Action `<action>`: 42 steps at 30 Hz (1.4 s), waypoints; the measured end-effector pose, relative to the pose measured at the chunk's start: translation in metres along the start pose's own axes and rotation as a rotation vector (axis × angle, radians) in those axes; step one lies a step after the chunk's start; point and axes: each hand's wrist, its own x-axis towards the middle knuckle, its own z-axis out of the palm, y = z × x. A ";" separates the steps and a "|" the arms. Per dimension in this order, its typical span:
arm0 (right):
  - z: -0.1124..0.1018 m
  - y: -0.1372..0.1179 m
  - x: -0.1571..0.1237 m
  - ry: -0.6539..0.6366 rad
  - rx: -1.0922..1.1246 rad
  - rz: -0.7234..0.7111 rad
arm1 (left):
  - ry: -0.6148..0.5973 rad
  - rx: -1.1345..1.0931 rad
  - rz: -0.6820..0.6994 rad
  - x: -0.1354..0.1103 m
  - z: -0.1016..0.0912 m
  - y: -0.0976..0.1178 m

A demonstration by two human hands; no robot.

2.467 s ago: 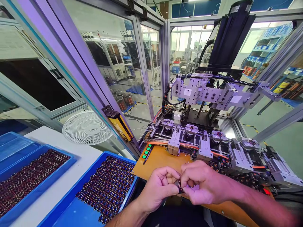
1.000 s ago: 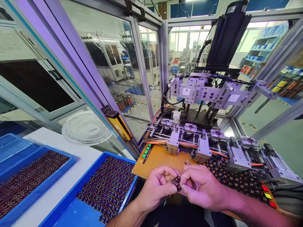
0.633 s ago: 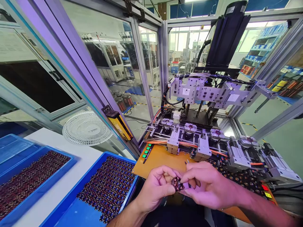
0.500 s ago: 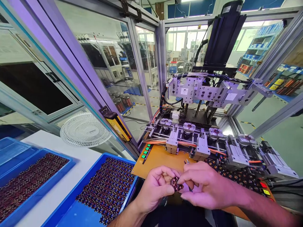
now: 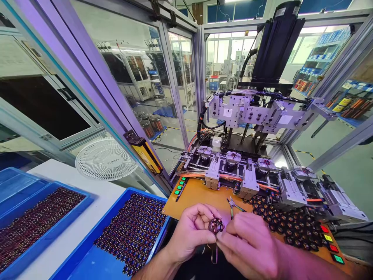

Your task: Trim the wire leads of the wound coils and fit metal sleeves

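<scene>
Left hand [image 5: 194, 232] clamped on the wound stator [image 5: 216, 226], thumb and fingers gripping its rim, winding face showing. Stator is up over the near edge of the orange panel [image 5: 198, 198]; thin wire leads [image 5: 215, 254] hang below it. Right hand [image 5: 252, 243] has its fingertips at the stator's lower side by the leads; can't tell if they're pinched on one

Just beyond the right hand: side cutters [image 5: 232, 206] on the panel, tips toward the far edge, handles partly hidden by that hand. Right part of the panel carries a cluster of loose dark stators [image 5: 287, 221]; lit red, yellow and green buttons [image 5: 328, 238] line the right edge. Left edge has four green buttons [image 5: 178, 187], black pen [image 5: 180, 193] beside them. Clamp fixtures [image 5: 233, 156] run in a row along the far edge. Off the panel's left corner: blue tray [image 5: 96, 260] with many more stators packed in rows
</scene>
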 end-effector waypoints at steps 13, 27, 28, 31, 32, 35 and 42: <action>0.016 -0.008 -0.012 0.226 -0.068 0.018 | 0.011 -0.035 0.028 -0.002 0.001 -0.003; 0.030 -0.017 -0.016 0.366 -0.171 0.110 | -0.033 -0.021 0.105 -0.002 0.000 -0.011; 0.030 -0.018 -0.015 0.376 -0.177 0.126 | -0.032 -0.023 0.106 -0.003 0.000 -0.011; 0.031 -0.020 -0.013 0.393 -0.163 0.161 | -0.017 -0.022 0.113 -0.003 0.001 -0.012; 0.031 -0.021 -0.012 0.391 -0.149 0.174 | -0.014 -0.023 0.116 -0.003 0.001 -0.012; 0.030 -0.023 -0.011 0.380 -0.103 0.214 | -0.020 -0.037 0.114 -0.004 0.001 -0.012; 0.028 -0.024 -0.012 0.388 -0.038 0.233 | -0.027 -0.068 0.083 -0.003 0.001 -0.011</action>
